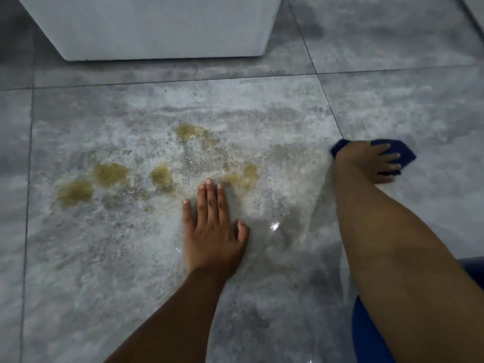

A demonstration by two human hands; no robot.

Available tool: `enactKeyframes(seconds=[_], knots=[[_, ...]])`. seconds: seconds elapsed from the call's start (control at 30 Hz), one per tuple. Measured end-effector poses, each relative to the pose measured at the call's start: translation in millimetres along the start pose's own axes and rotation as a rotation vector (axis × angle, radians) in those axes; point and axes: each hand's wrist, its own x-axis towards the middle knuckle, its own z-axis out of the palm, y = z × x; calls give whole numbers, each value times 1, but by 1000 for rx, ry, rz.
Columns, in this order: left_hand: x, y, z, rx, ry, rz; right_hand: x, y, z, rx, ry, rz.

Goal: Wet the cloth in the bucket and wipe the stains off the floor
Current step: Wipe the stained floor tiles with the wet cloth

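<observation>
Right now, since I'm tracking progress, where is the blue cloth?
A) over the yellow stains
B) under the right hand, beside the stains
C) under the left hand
B: the right hand presses the blue cloth on the floor, clear of the yellow stains; the left hand lies flat, empty.

I see the left hand laid flat, fingers straight, on the wet grey tiled floor, just below the yellow-brown stains. The right hand presses a blue cloth onto the floor, right of the stains.
</observation>
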Motion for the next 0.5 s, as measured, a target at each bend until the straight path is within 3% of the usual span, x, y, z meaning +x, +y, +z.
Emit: enactKeyframes(seconds=[0.2, 0.37, 0.5], knots=[[0, 4, -2, -11, 5, 0, -12, -26, 7, -86, -74, -335], [0, 1, 0, -2, -10, -10, -22, 24, -2, -51, -12, -77], [-1, 2, -1, -13, 9, -12, -62, 36, 3, -28, -17, -54]])
